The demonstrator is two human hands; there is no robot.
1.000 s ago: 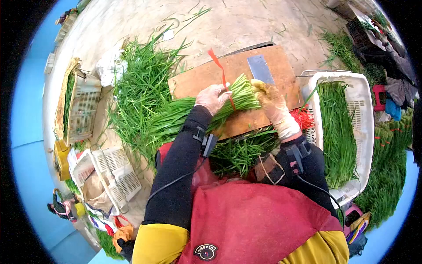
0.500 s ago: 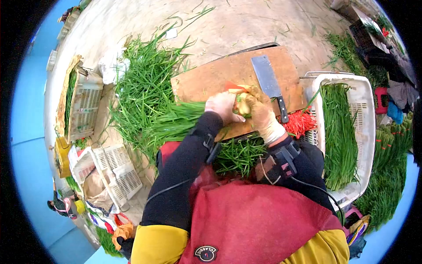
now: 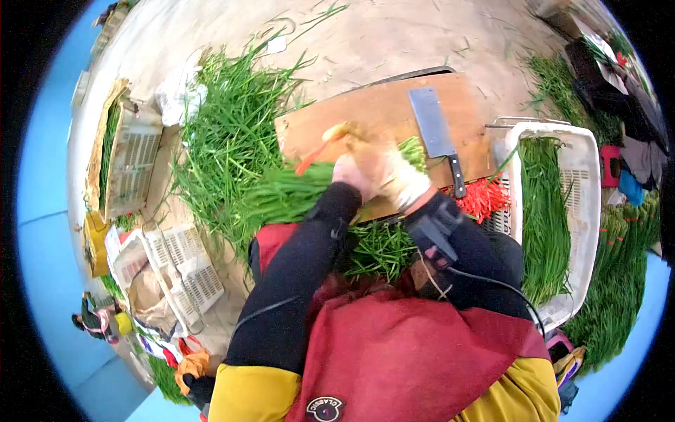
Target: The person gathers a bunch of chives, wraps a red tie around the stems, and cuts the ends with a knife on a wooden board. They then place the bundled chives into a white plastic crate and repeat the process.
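A bunch of long green garlic chives (image 3: 288, 191) lies across the wooden board, with its pale cut ends (image 3: 413, 152) showing to the right of my hands. My left hand (image 3: 351, 176) is closed around the bunch. Over it crosses my right hand (image 3: 383, 169), in a pale glove and smeared by motion, its fingers pinched on a red tie strip (image 3: 311, 159) that hangs toward the leaves. On the board (image 3: 351, 112), right of my hands, lies a cleaver (image 3: 432, 126) with a black handle. A pile of red tie strips (image 3: 483, 200) sits by the board's right front corner.
Loose chives (image 3: 228, 126) are heaped left of the board. To the right stands a white crate (image 3: 587, 183) with chives laid in it. Other crates (image 3: 186, 267) stand at the left. Bundled chives (image 3: 619, 260) cover the far right floor. A person (image 3: 95, 320) is at the far left.
My right hand has swung left across my left hand, carrying the red strip over the bunch. The pale cut ends now show on the right. The cleaver stays on the board.
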